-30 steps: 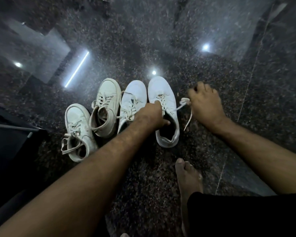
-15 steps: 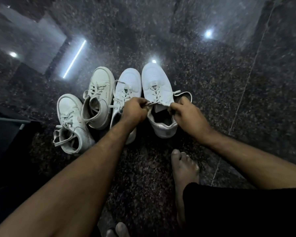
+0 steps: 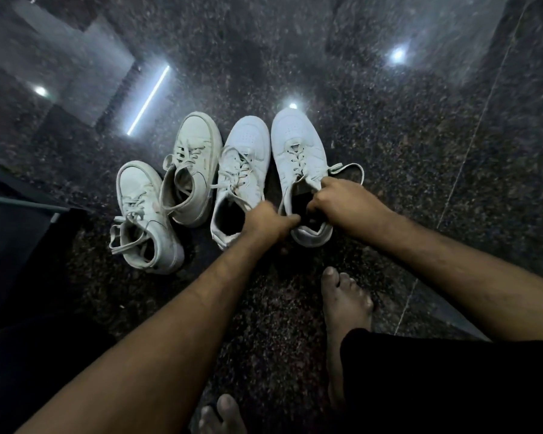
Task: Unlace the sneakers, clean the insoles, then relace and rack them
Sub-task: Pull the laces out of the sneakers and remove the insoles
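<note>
Several white sneakers stand in a row on the dark speckled floor. The rightmost sneaker has a loose lace looping out on its right side. My right hand pinches the tongue or lace at that shoe's opening. My left hand is curled at the left edge of the same opening, gripping its collar or a lace; motion blur hides which. Beside it stands its laced mate. Further left are two more laced sneakers, one high-top and one nearer me.
My bare right foot rests on the floor just behind the shoes, and toes of my other foot show at the bottom. A dark object with a metal bar sits at the left. Ceiling lights reflect in the polished floor.
My left hand has slid down toward the heel opening of the rightmost sneaker. My right hand has shifted up onto the tongue area. The loose lace still lies to the right.
</note>
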### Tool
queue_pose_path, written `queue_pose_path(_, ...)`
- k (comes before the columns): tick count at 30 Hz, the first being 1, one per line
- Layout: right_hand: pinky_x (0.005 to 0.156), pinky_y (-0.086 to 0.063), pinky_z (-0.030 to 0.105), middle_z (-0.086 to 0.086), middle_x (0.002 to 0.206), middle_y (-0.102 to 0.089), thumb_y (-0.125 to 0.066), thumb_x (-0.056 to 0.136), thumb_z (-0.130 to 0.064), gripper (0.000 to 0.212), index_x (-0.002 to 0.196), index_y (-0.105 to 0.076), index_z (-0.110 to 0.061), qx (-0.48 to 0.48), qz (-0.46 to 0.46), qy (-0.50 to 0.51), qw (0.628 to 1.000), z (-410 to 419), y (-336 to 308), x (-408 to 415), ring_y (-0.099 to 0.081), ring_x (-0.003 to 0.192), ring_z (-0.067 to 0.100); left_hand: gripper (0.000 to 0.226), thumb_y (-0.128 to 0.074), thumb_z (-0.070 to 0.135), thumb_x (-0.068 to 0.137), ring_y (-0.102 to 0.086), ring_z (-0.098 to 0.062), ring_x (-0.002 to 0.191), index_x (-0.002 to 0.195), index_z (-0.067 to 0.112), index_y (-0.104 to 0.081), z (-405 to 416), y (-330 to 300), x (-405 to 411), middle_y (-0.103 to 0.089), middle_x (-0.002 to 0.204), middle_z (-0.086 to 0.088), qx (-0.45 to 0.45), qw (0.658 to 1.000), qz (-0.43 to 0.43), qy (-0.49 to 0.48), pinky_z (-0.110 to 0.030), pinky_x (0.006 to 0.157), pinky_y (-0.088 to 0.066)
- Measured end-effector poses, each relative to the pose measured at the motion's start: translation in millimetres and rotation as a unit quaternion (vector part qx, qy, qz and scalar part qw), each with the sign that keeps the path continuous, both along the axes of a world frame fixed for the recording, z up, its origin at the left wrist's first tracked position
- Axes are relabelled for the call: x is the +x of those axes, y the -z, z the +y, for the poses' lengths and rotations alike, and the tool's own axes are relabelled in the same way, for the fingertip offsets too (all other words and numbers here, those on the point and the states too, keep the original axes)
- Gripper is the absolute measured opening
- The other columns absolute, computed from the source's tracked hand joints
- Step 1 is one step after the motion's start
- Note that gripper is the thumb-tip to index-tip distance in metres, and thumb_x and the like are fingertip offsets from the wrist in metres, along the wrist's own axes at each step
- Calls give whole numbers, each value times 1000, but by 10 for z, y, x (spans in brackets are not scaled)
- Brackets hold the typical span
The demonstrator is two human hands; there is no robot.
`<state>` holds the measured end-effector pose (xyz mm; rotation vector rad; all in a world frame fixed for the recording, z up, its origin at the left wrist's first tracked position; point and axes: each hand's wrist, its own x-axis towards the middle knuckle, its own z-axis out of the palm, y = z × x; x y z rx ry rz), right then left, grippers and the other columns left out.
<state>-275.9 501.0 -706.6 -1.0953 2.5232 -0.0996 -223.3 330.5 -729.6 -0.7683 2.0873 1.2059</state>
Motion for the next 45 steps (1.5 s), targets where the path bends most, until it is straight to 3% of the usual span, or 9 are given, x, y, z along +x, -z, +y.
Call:
queue_pose_path(4, 64, -43, 34, -7, 76, -34, -62, 86, -34, 16, 98, -73, -31, 14, -53, 24, 998, -89, 2, -43, -58, 85, 26, 33, -48, 28, 104, -69, -31, 75, 106, 0, -64, 120, 7, 247, -69, 92, -20, 261, 941, -121, -178, -34, 60, -61)
queue_pose_path(10, 67, -46, 35, 7, 91, -63, -63, 84, -34, 19, 97, -72, -24, 39, -31, 34, 998, -294, 49, 98, -65, 89, 31, 23, -43, -3, 100, -67, -29, 76, 85, -3, -60, 95, 70, 287, -65, 87, -21, 273, 933, -65, -224, -38, 65, -62)
queue_pose_path(13, 72, -49, 37, 11, 98, -69, -60, 89, -26, 20, 101, -69, -13, 77, -5, 52, 996, -381, 50, 87, -66, 94, 33, 17, -48, 4, 102, -69, -29, 79, 102, -5, -62, 64, 21, 347, -67, 95, -21, 312, 919, -70, -233, -36, 65, -63)
queue_pose_path(17, 76, -50, 39, 15, 102, -68, -69, 84, -31, 31, 100, -63, -5, 78, -46, 119, 989, -340, 138, 27, -65, 97, 35, 22, -51, 13, 103, -72, -23, 72, 96, 2, -68, -12, 20, 345, -73, 86, -13, 353, 906, -80, -220, -31, 66, -62)
queue_pose_path(22, 71, -47, 34, 16, 98, -70, -80, 72, -44, 47, 95, -68, -5, 63, -118, 180, 975, -361, 215, -43, -66, 95, 34, 22, -50, 9, 101, -72, -23, 68, 90, 2, -67, -6, 22, 327, -71, 82, -13, 349, 909, -72, -218, -32, 68, -63)
queue_pose_path(32, 75, -50, 35, 11, 94, -71, -74, 73, -37, 31, 91, -72, -12, 16, -95, 249, 964, -297, 273, 21, -66, 93, 32, 17, -55, 10, 101, -69, -27, 78, 91, 1, -64, -22, -37, 289, -69, 86, -15, 363, 899, -99, -224, -32, 66, -63)
queue_pose_path(37, 79, -43, 34, 12, 94, -70, -69, 76, -34, 22, 83, -67, -13, 8, -66, 276, 959, -317, 283, 89, -65, 96, 33, 18, -56, 8, 101, -70, -25, 77, 112, -6, -55, 6, -27, 222, -66, 101, -22, 297, 933, -77, -190, -31, 56, -61)
queue_pose_path(41, 87, -39, 38, 8, 98, -70, -67, 79, -39, 25, 89, -66, -16, 32, -33, 274, 961, -361, 257, 108, -64, 101, 30, 11, -58, 4, 100, -62, -19, 67, 90, 7, -55, 33, -25, 185, -62, 87, -15, 228, 962, -20, -148, -31, 58, -58)
queue_pose_path(45, 86, -36, 39, 7, 94, -70, -63, 78, -38, 20, 79, -61, -18, 15, -32, 297, 954, -373, 266, 144, -63, 98, 29, 9, -59, 1, 98, -61, -21, 65, 91, 5, -54, 19, 0, 182, -61, 89, -22, 242, 958, -19, -150, -27, 54, -58)
